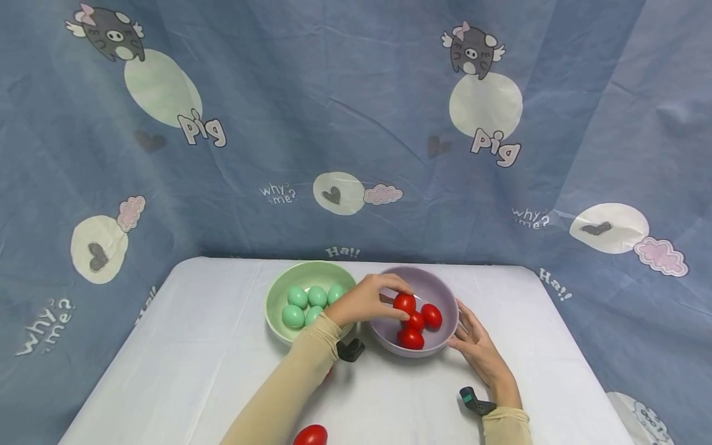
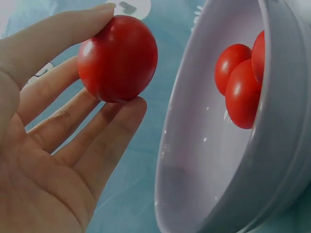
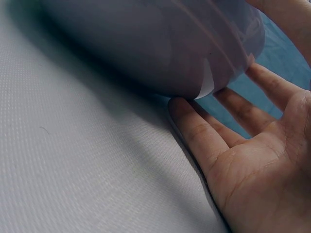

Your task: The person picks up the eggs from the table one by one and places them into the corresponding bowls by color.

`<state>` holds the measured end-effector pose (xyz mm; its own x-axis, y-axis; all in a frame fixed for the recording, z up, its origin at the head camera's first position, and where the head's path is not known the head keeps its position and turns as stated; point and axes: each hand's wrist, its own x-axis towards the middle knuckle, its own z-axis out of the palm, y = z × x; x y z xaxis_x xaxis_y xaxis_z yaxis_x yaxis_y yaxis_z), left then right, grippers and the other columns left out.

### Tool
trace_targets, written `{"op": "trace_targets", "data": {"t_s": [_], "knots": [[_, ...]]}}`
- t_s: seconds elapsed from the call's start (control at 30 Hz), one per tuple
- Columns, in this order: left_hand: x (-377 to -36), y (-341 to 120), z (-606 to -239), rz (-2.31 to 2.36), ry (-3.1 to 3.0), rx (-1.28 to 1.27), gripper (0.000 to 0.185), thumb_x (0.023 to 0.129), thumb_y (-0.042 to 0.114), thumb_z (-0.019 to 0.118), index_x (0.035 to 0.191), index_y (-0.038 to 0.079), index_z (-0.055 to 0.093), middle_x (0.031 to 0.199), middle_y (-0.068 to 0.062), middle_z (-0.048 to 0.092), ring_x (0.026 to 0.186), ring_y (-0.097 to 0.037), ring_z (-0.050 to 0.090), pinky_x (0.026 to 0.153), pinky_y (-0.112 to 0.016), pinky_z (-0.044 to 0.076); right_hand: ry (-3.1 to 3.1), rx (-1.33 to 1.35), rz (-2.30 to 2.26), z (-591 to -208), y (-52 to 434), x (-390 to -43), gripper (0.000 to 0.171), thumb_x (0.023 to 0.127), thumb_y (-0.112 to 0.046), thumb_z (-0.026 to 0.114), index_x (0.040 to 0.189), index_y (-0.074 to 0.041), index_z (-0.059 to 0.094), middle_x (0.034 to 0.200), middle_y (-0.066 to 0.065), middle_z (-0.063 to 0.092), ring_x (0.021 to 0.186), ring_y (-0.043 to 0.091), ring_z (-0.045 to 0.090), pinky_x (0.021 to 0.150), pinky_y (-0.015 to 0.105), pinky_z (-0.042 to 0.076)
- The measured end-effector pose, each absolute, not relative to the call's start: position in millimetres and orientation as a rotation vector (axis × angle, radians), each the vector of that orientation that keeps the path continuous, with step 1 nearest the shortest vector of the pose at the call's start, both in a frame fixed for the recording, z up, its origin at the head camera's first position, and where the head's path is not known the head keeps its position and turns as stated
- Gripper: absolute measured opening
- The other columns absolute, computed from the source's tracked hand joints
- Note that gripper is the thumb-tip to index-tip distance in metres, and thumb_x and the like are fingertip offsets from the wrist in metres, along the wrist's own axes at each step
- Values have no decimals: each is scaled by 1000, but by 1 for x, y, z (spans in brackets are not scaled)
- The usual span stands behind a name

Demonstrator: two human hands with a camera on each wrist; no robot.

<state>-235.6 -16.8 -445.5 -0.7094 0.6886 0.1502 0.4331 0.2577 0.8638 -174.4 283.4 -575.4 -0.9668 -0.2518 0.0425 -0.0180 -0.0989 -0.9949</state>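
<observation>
My left hand [image 1: 367, 300] is over the purple bowl [image 1: 384, 334], pinching a red egg [image 2: 119, 59] between thumb and fingertips. In the left wrist view that egg is up off the bowl, beside its rim. Three more red eggs [image 1: 431, 316] lie together inside the bowl. On the bowl's right side, my right hand [image 1: 479, 349] rests its fingertips against the outer wall, fingers mostly straight. The right wrist view shows those fingers [image 3: 199, 128] touching low on the curved wall, close to the white cloth.
A green bowl [image 1: 272, 309] with several mint-green eggs [image 1: 293, 316] stands left of the purple one, partly covered by my left forearm. One red egg [image 1: 310, 436] lies near the front edge of view; another [image 1: 329, 372] peeks out beside the left sleeve. A blue patterned curtain [image 1: 345, 123] hangs behind.
</observation>
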Motion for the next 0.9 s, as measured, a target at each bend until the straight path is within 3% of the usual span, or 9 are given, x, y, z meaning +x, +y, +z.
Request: {"op": "trace_targets", "data": {"t_s": [0.43,0.67,0.9], "knots": [[-267,17,-463,1380,2371,944,47,87,15,84,132,9,70,129,-1,72,120,-16,63,94,-23,60,1991,-306,-2187,-575,284,-175,94,91,-3,72,166,-19,17,175,15,7,134,-9,49,108,18,50],[-284,35,-473,1244,2470,906,44,85,21,85,127,14,74,127,2,74,119,-14,63,108,-39,55,1951,-298,-2208,-574,283,-174,96,90,0,71,167,-18,16,175,16,5,134,-9,51,108,18,49],[-294,45,-475,1098,2527,833,41,87,26,83,127,20,75,126,5,74,115,-13,63,102,-29,55,1949,-296,-2208,-574,283,-174,96,90,0,71,167,-18,16,175,16,5,135,-8,51,108,17,49]]}}
